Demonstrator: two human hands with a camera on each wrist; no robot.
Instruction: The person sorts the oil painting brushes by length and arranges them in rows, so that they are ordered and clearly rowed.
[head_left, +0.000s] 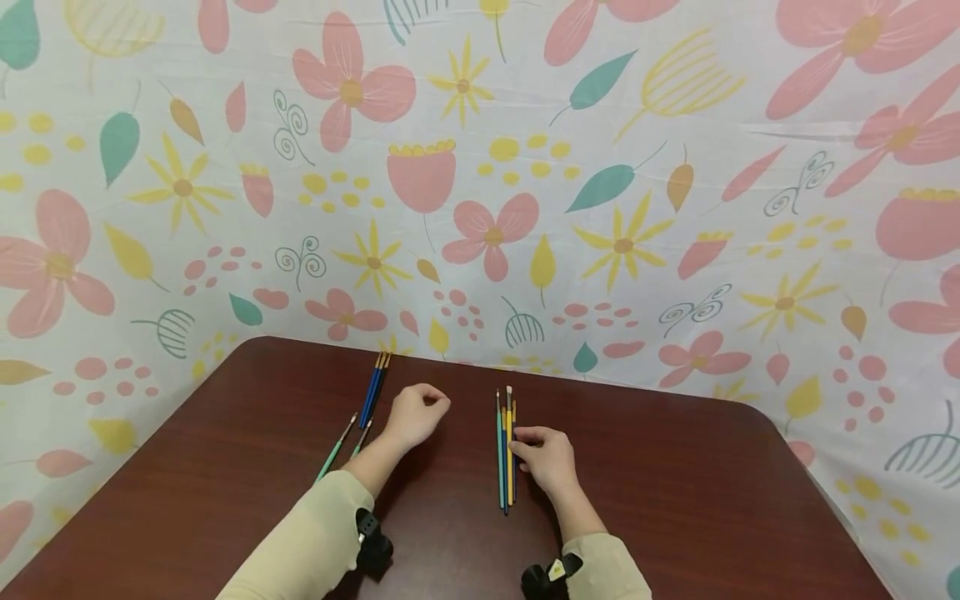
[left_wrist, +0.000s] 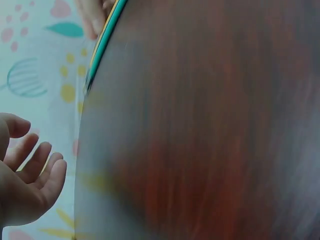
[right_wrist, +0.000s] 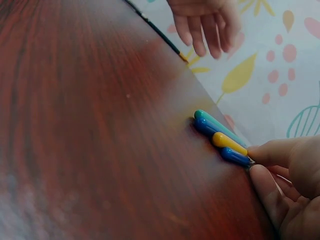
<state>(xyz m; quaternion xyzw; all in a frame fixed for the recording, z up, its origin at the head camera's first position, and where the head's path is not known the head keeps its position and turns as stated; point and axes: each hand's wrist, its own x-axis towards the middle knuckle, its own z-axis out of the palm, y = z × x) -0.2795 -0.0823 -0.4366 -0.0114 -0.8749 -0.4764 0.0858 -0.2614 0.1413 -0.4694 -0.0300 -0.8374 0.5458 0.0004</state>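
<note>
can't see lower ends of green brushes (head_left: 331,457) past left arm (head_left: 311,533), getting just smeary surface (left_wrist: 200,100) in left wrist view, plus teal brush (left_wrist: 105,43) chopped at top edge

The left hand (left_wrist: 27,187) curls its fingers (left_wrist: 36,162) loosely, apart from a teal brush (left_wrist: 101,47) beside the right hand (left_wrist: 92,17).

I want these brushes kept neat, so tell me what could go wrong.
The right hand has its fingers at the outer blue brush, close beside the yellow brush; a slip might roll them apart. The left forearm partly hides one green brush, so drawing back could knock it. The far brushes reach near the back of the table; a bump might push one off.
</note>
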